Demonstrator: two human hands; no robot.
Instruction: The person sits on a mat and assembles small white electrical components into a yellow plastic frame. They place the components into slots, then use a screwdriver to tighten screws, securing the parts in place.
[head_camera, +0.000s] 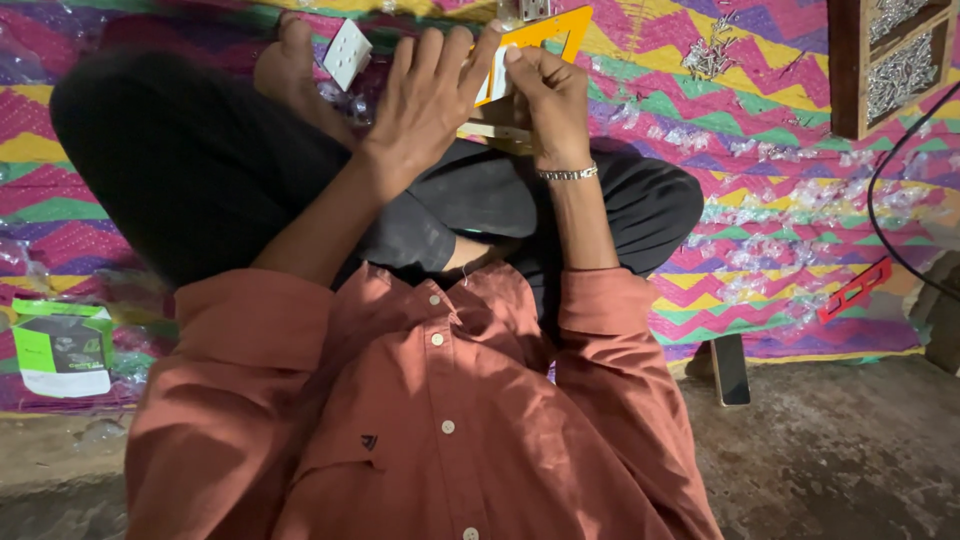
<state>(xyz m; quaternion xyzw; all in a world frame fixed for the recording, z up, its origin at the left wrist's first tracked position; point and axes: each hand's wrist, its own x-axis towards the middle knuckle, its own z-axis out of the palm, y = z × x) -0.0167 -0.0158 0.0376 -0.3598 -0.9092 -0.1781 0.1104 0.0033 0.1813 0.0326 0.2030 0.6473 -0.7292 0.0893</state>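
Nearest, a person in a rust-red shirt (420, 440) is sitting cross-legged in black trousers (200, 170) on a zigzag-patterned mat (760, 110). Above the knees, the left hand (425, 95) is spreading its fingers wide, fingertips touching a small white flat piece (494, 80). The right hand (550, 100), wearing a silver bracelet (567, 173), is pinching that same piece between thumb and forefinger. Just beyond lies an orange triangular frame (555, 25); left of it, a white plate with holes (346, 52). Farther right, a wooden tray of screws (890, 60) is standing.
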